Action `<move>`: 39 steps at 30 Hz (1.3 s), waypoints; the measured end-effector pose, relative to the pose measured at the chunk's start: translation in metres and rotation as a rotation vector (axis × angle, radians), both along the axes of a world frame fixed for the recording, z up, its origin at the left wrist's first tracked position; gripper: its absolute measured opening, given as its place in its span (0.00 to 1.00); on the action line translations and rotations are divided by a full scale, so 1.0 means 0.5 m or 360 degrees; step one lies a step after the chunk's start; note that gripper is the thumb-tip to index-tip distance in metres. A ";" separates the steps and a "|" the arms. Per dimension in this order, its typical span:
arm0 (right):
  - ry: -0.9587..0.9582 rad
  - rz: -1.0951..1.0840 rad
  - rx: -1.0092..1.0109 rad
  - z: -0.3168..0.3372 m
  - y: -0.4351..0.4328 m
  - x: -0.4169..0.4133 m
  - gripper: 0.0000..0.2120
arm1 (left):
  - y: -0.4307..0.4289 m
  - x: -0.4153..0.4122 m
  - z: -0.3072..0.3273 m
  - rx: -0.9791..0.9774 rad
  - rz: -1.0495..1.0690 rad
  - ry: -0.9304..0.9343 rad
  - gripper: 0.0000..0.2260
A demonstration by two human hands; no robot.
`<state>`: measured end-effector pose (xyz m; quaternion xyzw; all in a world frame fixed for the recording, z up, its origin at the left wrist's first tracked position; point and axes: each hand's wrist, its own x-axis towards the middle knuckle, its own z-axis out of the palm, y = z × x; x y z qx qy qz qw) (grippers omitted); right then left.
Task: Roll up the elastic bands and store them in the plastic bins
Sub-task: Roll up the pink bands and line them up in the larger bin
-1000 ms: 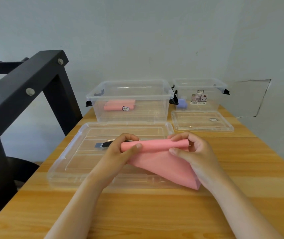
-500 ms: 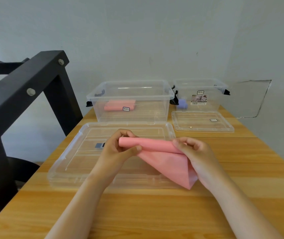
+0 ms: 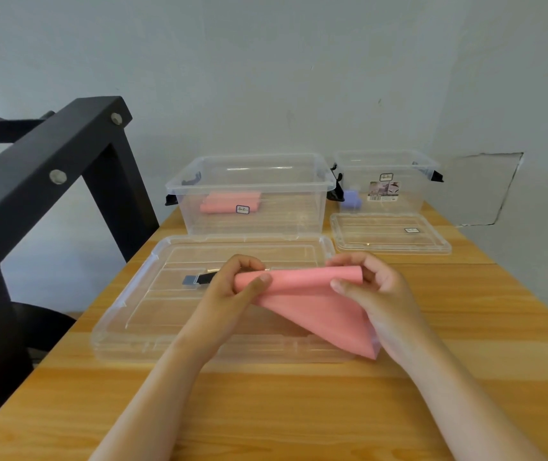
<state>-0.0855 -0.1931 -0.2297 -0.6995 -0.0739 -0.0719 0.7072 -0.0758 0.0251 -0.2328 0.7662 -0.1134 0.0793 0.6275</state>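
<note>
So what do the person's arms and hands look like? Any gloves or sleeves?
No gloves and no sleeves in view. The left hand and right hand are bare. The left forearm and right forearm are bare too, down to the picture's edge. I see no rings, watch or bracelets. The thumbnails look short and plain.

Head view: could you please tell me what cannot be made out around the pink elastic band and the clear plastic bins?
Small dark tag on the large clear plastic lid, head view: the left hand covers its right end.
Purple item in the small clear plastic bin, head view: too small to identify.
Pink rolls in the large clear plastic bin, head view: a sticker covers part, count unclear.
</note>
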 end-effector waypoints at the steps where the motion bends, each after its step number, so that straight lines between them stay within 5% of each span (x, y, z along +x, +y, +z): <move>1: 0.0062 0.0013 -0.0012 -0.003 -0.001 0.002 0.11 | 0.001 0.001 0.001 -0.0038 0.0007 -0.0019 0.04; 5: 0.0220 -0.0018 -0.0126 -0.014 0.002 0.008 0.07 | 0.004 0.002 0.003 -0.0206 -0.0045 -0.0020 0.07; 15: -0.0086 0.0001 0.0077 0.008 -0.003 -0.001 0.13 | -0.001 -0.003 0.000 -0.0084 -0.0125 0.0237 0.06; 22: 0.0065 0.0062 0.0090 -0.004 -0.005 0.007 0.15 | 0.004 -0.001 0.004 -0.0183 -0.0068 -0.0009 0.07; 28: 0.0108 -0.0014 0.0089 -0.004 0.001 0.006 0.05 | 0.008 0.001 0.003 -0.0368 -0.0093 0.0033 0.10; 33: -0.0050 -0.0019 0.0088 0.005 -0.003 0.001 0.14 | 0.008 0.003 -0.007 -0.0330 -0.0207 0.0276 0.17; 39: -0.0016 0.0084 0.0196 0.002 0.000 0.000 0.14 | 0.004 0.004 0.000 -0.0334 -0.0094 0.0096 0.09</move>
